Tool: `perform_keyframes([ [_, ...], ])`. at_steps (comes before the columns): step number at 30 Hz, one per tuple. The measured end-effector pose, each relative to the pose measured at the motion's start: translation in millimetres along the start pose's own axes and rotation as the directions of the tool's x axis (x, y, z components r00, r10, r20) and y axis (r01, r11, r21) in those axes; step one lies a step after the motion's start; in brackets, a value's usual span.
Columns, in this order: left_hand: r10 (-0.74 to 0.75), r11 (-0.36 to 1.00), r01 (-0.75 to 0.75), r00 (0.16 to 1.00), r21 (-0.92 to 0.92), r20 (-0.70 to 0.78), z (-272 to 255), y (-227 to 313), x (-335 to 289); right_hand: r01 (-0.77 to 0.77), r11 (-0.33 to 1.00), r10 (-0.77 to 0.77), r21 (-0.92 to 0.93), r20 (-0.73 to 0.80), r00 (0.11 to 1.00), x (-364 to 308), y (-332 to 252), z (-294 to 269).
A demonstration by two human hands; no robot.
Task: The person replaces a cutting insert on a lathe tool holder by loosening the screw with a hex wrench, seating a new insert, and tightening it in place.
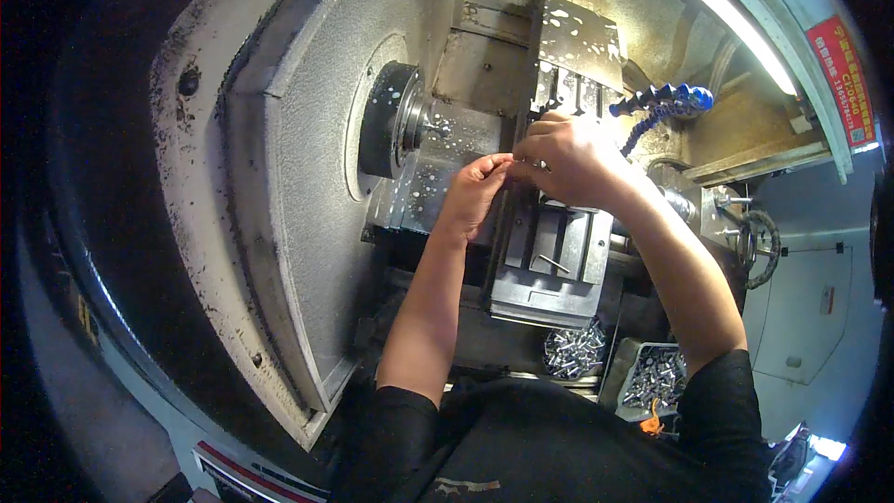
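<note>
My left hand [477, 194] is closed in a pinch, its fingertips meeting those of my right hand over the slotted tool slide [548, 293] of a lathe. My right hand [570, 160] is curled with bent fingers above the slide. Whatever either hand pinches is hidden by the fingers or too small to name. On the slide, nearer to me, lies a small L-shaped hex key [553, 264]. To the left of my hands is the lathe's dark round chuck [391, 121], with a small metal piece [434, 129] sticking out of its centre.
Blue jointed coolant hoses [666, 101] arch just beyond my right hand. Below the slide stand a round container of small metal parts [573, 352] and a tray of similar parts [655, 377]. A handwheel [762, 250] is at the right. A lamp [740, 33] shines above.
</note>
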State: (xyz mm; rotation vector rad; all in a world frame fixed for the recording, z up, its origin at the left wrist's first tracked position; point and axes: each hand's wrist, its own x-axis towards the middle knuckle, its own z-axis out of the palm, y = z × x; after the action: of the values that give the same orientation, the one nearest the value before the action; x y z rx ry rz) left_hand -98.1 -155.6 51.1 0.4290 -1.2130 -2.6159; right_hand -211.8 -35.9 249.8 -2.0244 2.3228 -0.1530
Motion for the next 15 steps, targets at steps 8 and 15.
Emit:
perform_keyframes([
  [8, -0.021, 0.99, 0.036, 0.993, -0.133, 0.112, 5.4, 6.2, 3.4, -0.054, 0.98, 0.056, -0.19, 0.007, 0.998, -3.5, -0.6, 6.5],
  [15, -0.041, 0.986, 0.056, 0.994, -0.156, 0.104, 7.4, 9.5, 2.1, -0.098, 0.892, 0.133, -0.442, 0.049, 0.99, 2.9, -16.5, 0.4],
])
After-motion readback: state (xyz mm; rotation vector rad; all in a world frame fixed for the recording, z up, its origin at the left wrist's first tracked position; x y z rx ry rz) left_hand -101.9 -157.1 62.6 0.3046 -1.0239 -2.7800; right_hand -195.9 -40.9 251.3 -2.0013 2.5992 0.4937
